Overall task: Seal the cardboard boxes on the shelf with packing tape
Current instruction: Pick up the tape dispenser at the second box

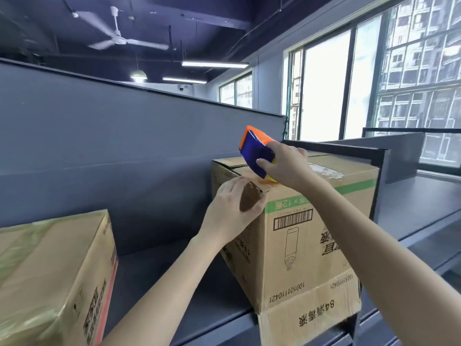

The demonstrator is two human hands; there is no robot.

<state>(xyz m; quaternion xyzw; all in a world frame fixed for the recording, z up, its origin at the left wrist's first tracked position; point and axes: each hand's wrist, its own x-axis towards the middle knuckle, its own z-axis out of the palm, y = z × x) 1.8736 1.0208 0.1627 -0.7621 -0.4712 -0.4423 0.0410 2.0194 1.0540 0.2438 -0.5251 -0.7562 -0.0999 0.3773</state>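
- Cardboard under a glossy, wrinkled film makes up the nearest box [50, 270], at the left end of the shelf. It looks taped already.
- Smooth grey-painted metal forms the shelf [174, 278], which carries both boxes, well apart.
- The second box [311, 233] is plain corrugated card printed with a barcode and a green band. It stands at the shelf's right end, and its bottom flap [309, 315] hangs loose over the front edge.
- The left hand [232, 211] lies on that box's upper near corner. Its fingers are straight and close together, pressing the end of the brown tape [249, 199] onto the card.
- Just beyond, the right hand [287, 166] curls its fingers and thumb round the blue-and-orange tape dispenser [257, 151], which is tilted against the top face.
- The step looks like anchoring the start of the strip. Keep the left fingers flat on the end and draw the dispenser straight along the top seam, low and taut, so the film lies without wrinkles.
- Farther off are a matt grey back panel [124, 136], tall windows [324, 83] and a white ceiling fan [119, 38].
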